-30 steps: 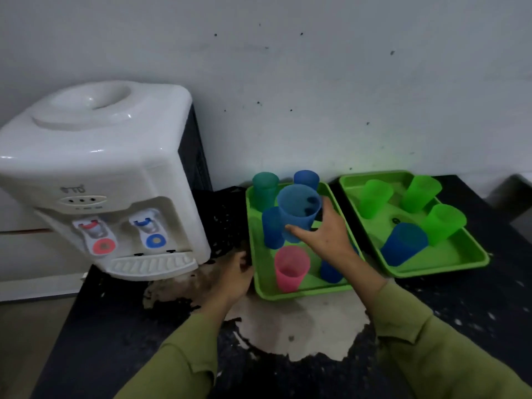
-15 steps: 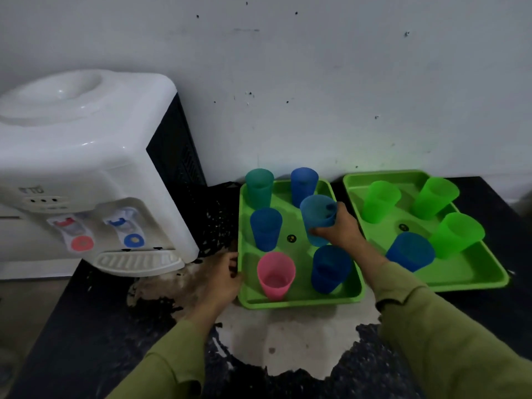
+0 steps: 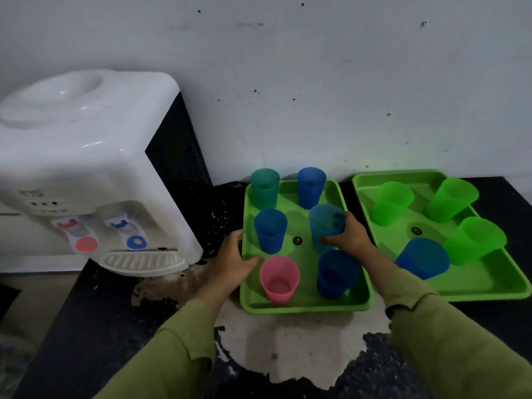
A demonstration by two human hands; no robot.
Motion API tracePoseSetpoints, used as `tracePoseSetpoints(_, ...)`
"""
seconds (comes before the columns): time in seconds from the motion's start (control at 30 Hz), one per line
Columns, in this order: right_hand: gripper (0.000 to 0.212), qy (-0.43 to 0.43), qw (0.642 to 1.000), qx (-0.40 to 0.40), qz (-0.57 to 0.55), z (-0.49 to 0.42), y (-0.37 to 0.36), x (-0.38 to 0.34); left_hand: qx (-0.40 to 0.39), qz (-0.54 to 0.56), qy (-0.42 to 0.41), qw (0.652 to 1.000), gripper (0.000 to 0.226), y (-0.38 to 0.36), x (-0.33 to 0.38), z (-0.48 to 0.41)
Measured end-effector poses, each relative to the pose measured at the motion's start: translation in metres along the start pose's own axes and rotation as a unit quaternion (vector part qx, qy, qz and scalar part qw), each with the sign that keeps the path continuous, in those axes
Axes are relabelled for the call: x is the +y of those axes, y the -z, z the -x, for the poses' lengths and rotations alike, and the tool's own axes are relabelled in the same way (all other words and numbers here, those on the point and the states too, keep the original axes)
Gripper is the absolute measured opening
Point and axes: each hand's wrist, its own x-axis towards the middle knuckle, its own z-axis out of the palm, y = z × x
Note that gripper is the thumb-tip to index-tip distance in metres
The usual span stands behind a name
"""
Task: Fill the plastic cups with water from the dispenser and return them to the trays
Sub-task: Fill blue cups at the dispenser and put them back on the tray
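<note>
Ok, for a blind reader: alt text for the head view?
The right hand grips a blue cup in a green tray whose edge the left hand holds. A white water dispenser stands left; a second tray of cups, right.

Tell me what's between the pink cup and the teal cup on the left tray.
One blue cup stands between the pink cup and the teal cup, as the head view shows.

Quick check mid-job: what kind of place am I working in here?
Probably a plain pantry or drinks corner: a tabletop water dispenser stands against a marked white wall, beside two green trays of plastic cups on a worn black counter.
</note>
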Motion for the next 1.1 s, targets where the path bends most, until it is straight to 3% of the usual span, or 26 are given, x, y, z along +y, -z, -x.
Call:
tracePoseSetpoints(0.17, 0.087, 0.014, 1.000, 0.019, 0.003, 0.007, 0.004, 0.003, -0.002, -0.006, -0.054, 0.998, 0.088, -0.004, 0.015, -0.018)
tracePoseSetpoints(0.37, 0.101, 0.085, 0.993, 0.054, 0.067, 0.023, 0.006, -0.009, -0.014, -0.024, -0.085, 0.996, 0.089, -0.009, 0.027, -0.033)
tracePoseSetpoints(0.7, 0.084, 0.167, 0.978, 0.101, 0.076, 0.052, 0.002, -0.048, 0.009, 0.023, -0.093, 0.995, 0.078, -0.011, 0.036, -0.029)
tracePoseSetpoints(0.9, 0.066, 0.200, 0.970, 0.126, 0.066, 0.066, -0.021, -0.081, 0.028, 0.096, -0.109, 0.989, 0.073, 0.019, 0.029, -0.006)
tracePoseSetpoints(1.1, 0.058, 0.209, 0.972, 0.102, 0.037, 0.079, -0.068, -0.119, 0.036, 0.136, -0.109, 0.984, 0.070, 0.065, -0.003, 0.029)
